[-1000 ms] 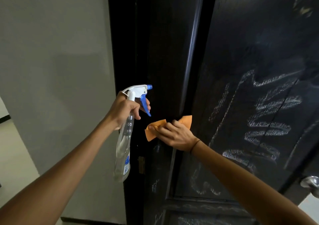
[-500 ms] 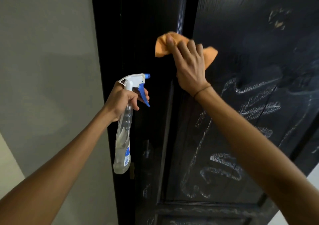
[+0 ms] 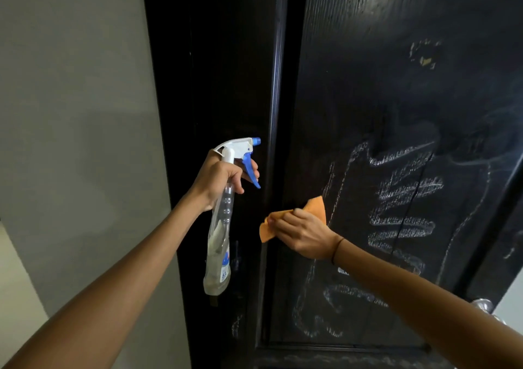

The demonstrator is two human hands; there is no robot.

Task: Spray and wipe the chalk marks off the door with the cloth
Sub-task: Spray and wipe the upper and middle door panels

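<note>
Head view: I see the left hand point(image 3: 219, 179) wrapped around the neck of the spray bottle point(image 3: 219, 241), grip closed, one finger on the blue trigger, nozzle aimed at the door point(image 3: 353, 85). At 3 o'clock from the bottle, the right hand point(image 3: 302, 234) presses the orange cloth point(image 3: 268, 228) flat on the door panel, fingers curled over it. Chalk marks point(image 3: 402, 198) lie at 2 o'clock from the cloth. A metal knob point(image 3: 484, 305) shows at the frame's 4 o'clock.
</note>
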